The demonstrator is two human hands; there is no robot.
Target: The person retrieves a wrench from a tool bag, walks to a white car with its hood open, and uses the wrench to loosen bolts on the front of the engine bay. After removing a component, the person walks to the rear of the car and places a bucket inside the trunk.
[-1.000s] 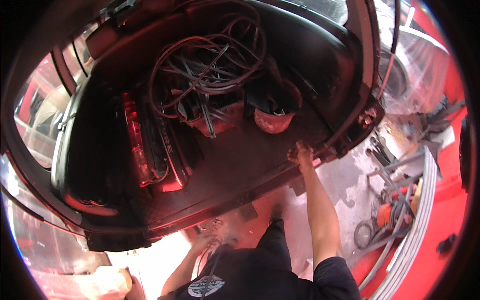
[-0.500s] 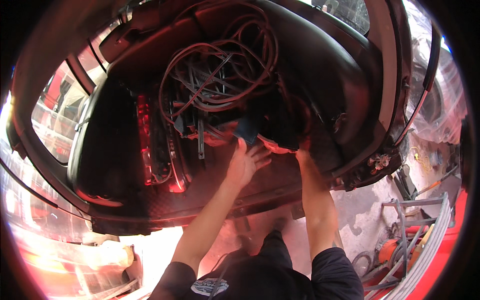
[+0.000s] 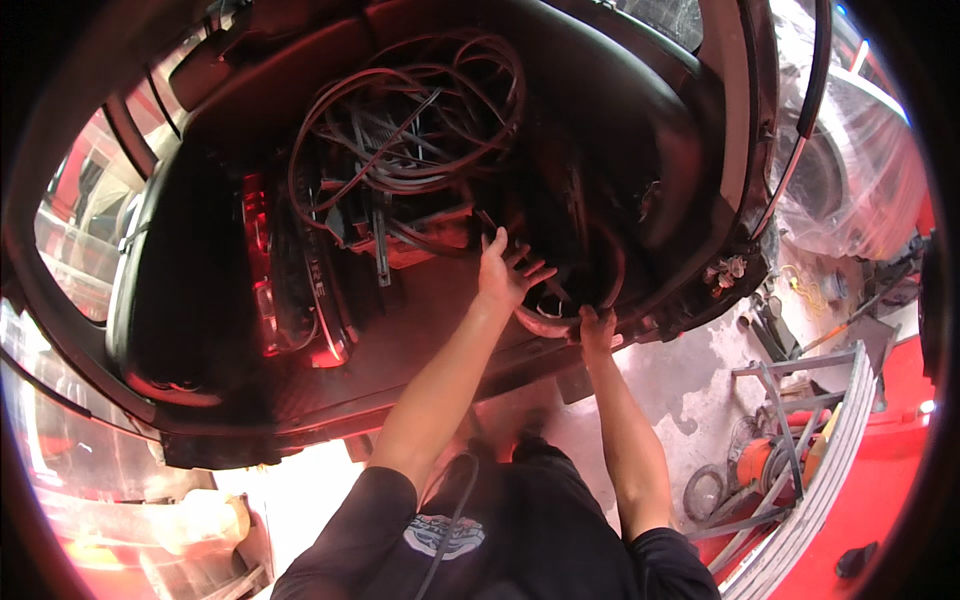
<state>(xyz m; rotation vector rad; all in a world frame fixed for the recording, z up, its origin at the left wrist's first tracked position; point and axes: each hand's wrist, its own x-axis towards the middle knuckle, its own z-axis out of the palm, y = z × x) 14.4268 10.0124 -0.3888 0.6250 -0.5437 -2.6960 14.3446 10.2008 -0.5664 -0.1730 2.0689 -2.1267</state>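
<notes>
My right hand (image 3: 597, 325) has its fingers closed over the near rim of a dark, round, bucket-like container (image 3: 545, 326) at the front edge of a car's cargo area. Dim light hides most of what is inside; a few pale and dark pieces show. Just left of the container, my left hand (image 3: 508, 272) is raised with its fingers spread, and nothing shows in it. Beyond that hand lies a large loose coil of hose or cable (image 3: 345, 75), over a jumble of dark parts and a box-like thing (image 3: 430, 237).
Long lamp units with red lenses (image 3: 262, 265) lie at the left of the cargo floor (image 3: 420, 310). The car's rear sill (image 3: 360, 425) runs in front of me. A metal ladder-like frame (image 3: 850, 430) stands to the right on the concrete floor (image 3: 690, 390), by plastic-covered bodywork (image 3: 850, 180).
The round container has come nearer to the sill with my right hand on it. My left hand has moved right toward it. A dark blue flat piece near my left fingers no longer shows.
</notes>
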